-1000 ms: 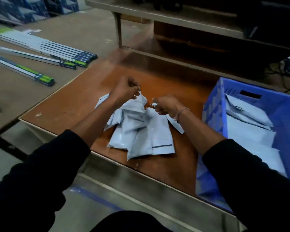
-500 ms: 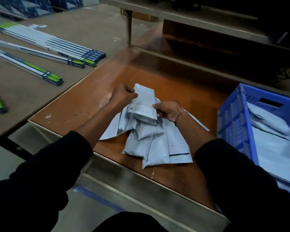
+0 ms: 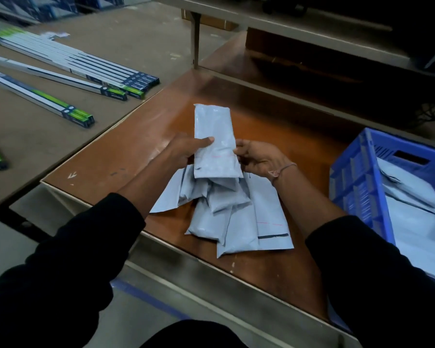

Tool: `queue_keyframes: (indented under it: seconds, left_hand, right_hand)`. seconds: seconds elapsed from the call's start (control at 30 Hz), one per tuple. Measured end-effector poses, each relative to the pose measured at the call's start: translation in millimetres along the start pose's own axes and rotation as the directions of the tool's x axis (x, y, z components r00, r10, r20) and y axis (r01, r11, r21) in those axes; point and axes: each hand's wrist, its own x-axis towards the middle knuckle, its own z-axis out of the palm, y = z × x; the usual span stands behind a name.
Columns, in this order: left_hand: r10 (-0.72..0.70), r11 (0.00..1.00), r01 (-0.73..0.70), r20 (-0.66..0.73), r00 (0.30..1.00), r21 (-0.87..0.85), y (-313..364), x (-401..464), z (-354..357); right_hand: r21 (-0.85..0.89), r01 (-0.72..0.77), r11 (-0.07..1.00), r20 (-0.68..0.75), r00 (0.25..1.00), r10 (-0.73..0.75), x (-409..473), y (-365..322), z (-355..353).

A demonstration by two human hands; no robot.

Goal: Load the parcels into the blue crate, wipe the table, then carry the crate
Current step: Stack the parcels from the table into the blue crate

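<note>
Both hands hold one grey parcel (image 3: 214,136) lifted above the brown table (image 3: 126,156). My left hand (image 3: 186,150) grips its left edge with the thumb on top. My right hand (image 3: 259,156) pinches its right edge. Beneath it lies a pile of several grey parcels (image 3: 236,217) near the table's front edge. The blue crate (image 3: 357,187) stands at the right and holds more grey parcels (image 3: 412,197).
A lighter table (image 3: 35,131) at the left carries several long flat boxes (image 3: 86,69). A raised shelf (image 3: 286,23) runs along the back, with a metal post (image 3: 196,38) at its left end. Grey floor with a blue line lies below the table's front edge.
Both hands rose from the pile, bringing one parcel up and straightening it out flat. The view shifted left, so the crate now sits further right.
</note>
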Motion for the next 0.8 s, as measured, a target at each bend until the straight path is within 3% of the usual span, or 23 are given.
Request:
queue_keyframes:
  seconds: [0.07, 0.13, 0.2, 0.37, 0.6, 0.7, 0.8]
  left_hand:
    - [0.016, 1.0, -0.017, -0.048, 0.999, -0.003, 4, -1, -6]
    - [0.063, 0.995, -0.052, -0.14, 0.988, 0.083, 6, 0, -19]
    - [0.072, 0.99, -0.051, -0.167, 0.983, 0.131, 5, 4, -35]
    - [0.072, 0.986, -0.056, -0.1, 0.992, 0.156, -3, -3, -51]
    - [0.101, 0.973, -0.088, -0.047, 0.994, 0.213, -7, -13, -52]
    - [0.092, 0.976, -0.087, -0.016, 0.996, 0.201, -5, -14, -42]
    - [0.069, 0.987, -0.072, 0.022, 0.997, 0.146, -2, -16, -18]
  right_hand:
    - [-0.123, 0.034, 0.992, -0.114, 0.992, -0.049, 4, 1, -1]
    - [-0.225, 0.043, 0.974, -0.311, 0.944, -0.113, 14, 6, -6]
    - [-0.277, 0.022, 0.961, -0.405, 0.904, -0.137, 26, 15, -10]
    - [-0.219, -0.057, 0.974, -0.353, 0.935, -0.024, 44, 35, -1]
    - [-0.18, 0.017, 0.983, -0.357, 0.931, -0.082, 91, 45, -32]
    - [-0.131, 0.093, 0.987, -0.407, 0.903, -0.139, 37, 18, -30]
    - [-0.031, 0.176, 0.984, -0.322, 0.93, -0.177, -17, -8, -32]
